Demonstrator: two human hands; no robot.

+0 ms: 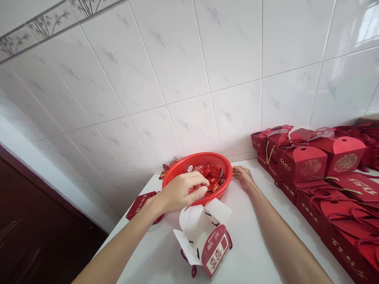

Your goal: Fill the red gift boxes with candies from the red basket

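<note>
A red plastic basket (pixel 229 173) holding several red-wrapped sweets (pixel 211 173) stands against the wall. Over its front left part is my left hand (pixel 192 187), fingers curved and thumb below them; whether anything small is between them is hidden. My right hand (pixel 242 175) rests on the table at the basket's right side, its fingers near the rim and apart. In front of the basket, an open red and white box (pixel 217 250) stands with its flaps spread and dark red cords at its sides.
Many red gift boxes (pixel 306 163) with cords are stacked along the right side of the white table (pixel 242 244). A red box (pixel 140 205) lies left of the basket, partly behind my left forearm. The tiled wall (pixel 189 118) borders the back.
</note>
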